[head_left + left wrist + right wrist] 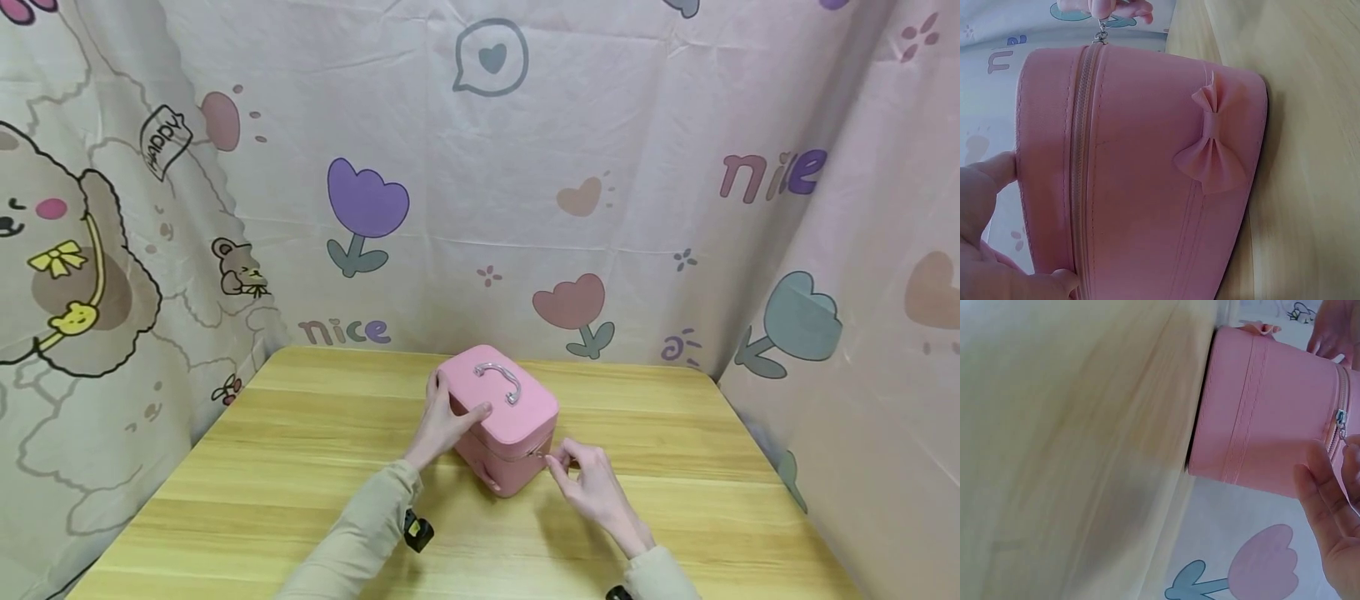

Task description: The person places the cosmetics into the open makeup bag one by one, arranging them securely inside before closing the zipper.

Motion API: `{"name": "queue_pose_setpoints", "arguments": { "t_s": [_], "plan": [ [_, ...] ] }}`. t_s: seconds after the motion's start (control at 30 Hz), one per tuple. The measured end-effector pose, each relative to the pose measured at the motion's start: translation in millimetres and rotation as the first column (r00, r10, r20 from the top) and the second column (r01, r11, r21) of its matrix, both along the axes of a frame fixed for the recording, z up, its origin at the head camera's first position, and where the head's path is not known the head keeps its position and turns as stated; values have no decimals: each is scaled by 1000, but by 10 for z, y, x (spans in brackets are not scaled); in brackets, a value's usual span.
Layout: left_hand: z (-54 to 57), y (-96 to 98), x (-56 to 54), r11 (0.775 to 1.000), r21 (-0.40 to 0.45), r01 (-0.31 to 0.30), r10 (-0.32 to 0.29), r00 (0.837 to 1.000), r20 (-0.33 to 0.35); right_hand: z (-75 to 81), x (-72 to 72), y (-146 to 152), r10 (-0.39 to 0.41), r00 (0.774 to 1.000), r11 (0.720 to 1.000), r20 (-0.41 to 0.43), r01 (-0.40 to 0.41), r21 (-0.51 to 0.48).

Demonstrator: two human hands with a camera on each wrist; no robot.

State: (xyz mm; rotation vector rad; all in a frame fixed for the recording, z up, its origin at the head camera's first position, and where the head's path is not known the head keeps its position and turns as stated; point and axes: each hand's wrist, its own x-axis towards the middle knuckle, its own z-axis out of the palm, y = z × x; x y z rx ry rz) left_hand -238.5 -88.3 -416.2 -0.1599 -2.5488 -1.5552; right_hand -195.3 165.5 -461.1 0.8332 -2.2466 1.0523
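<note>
A pink vanity case (517,475) with a silver carry handle (501,368) on its lid stands upright on the wooden table. Its front carries a pink bow (1213,125), and a zipper (1080,125) runs below the lid. My left hand (441,427) holds the lid's left edge, thumb on the top and fingers against the side. At the near right corner, my right hand (594,487) pinches the metal zipper pull (1342,419) between thumb and forefinger. Around that corner the zipper looks closed.
The wooden table (315,433) reaches back to a printed curtain (450,167) with flowers and hearts. Similar cloth hangs along the left and right sides. A black wrist camera (417,531) is strapped at the left sleeve.
</note>
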Motion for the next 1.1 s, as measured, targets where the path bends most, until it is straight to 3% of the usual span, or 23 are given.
{"name": "queue_pose_setpoints", "arguments": {
  "t_s": [0.27, 0.37, 0.5, 0.6, 0.7, 0.93, 1.1],
  "plan": [
    [-34, -90, -88, 992, 102, 77, -69, 995, -74, 6, 11, -27, 77, 995, 997, 64, -79, 26],
    [-15, -88, -89, 991, 130, 40, -37, 999, -25, 23, 9, -50, 61, 997, 997, 57, -64, 51],
    [17, -64, -68, 993, 104, -58, 55, 998, 32, 37, 1, -75, 49, 998, 996, 39, -51, 68],
    [22, -45, -56, 992, 65, -106, 104, 994, 33, 31, 0, -86, 55, 998, 996, 39, -57, 64],
    [15, -36, -63, 991, 68, -115, 114, 993, 8, 19, -2, -102, 67, 997, 996, 26, -68, 49],
    [-8, -61, -97, 989, 146, -33, 40, 998, -41, 12, -9, -219, 91, 995, 994, -28, -90, 62],
    [-6, -65, -117, 998, 62, 13, -9, 998, -65, 0, -8, -291, 100, 993, 994, -56, -97, 49]
  ]
}}
